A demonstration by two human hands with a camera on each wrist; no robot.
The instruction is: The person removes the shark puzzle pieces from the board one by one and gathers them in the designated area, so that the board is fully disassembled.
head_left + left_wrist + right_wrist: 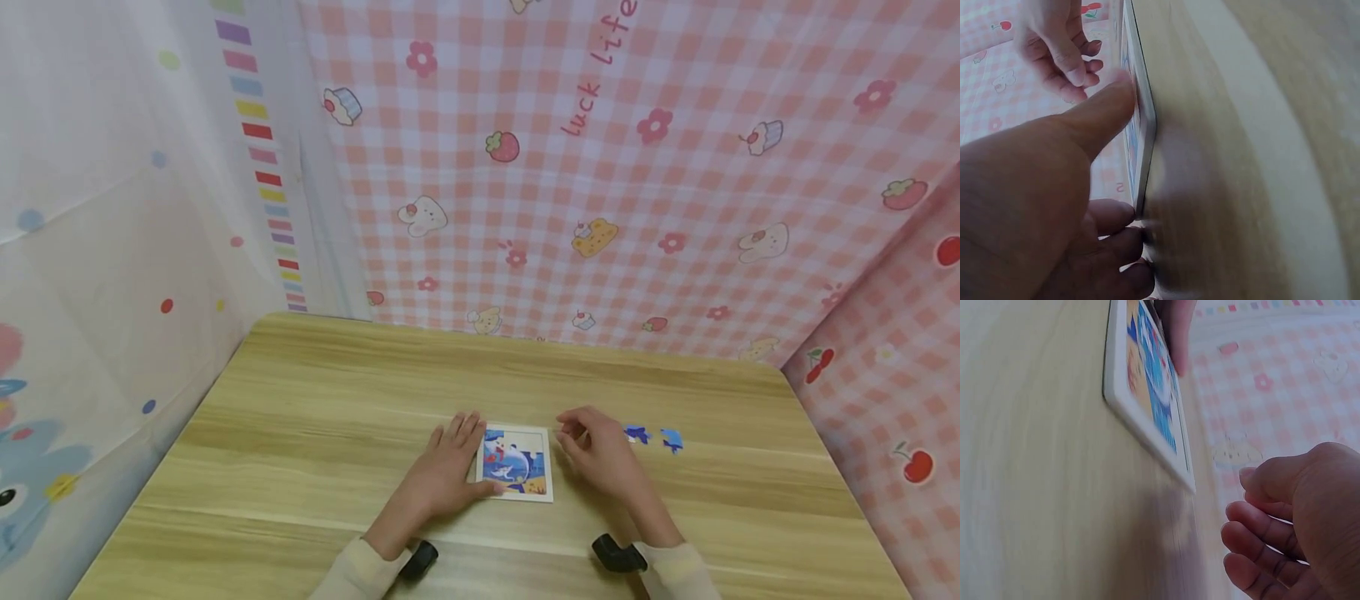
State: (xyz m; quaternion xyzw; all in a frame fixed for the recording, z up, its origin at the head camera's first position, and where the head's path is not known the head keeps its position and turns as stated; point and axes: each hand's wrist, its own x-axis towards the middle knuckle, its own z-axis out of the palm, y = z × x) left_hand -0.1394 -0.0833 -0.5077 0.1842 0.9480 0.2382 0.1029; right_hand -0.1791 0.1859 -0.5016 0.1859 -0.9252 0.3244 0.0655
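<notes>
A white-framed picture puzzle (pixel 510 462) lies flat on the table, with a pale gap in the upper right of its sea picture. My left hand (pixel 444 475) rests at its left side, fingers extended and thumb over the front edge; the left wrist view shows that thumb on the board (pixel 1147 122). Just right of the board, my right hand (pixel 602 454) hovers with loosely bent fingers. In the right wrist view, nothing shows between the thumb and fingers of this hand (pixel 1291 531), which is apart from the frame (pixel 1147 434).
Two blue puzzle pieces, one (pixel 637 434) partly beside the right hand and another (pixel 671 441) farther right, lie on the wooden table (pixel 300 433). A pink checked cloth (pixel 540 192) hangs behind the table. Black wrist devices (pixel 418 562) sit near both sleeves.
</notes>
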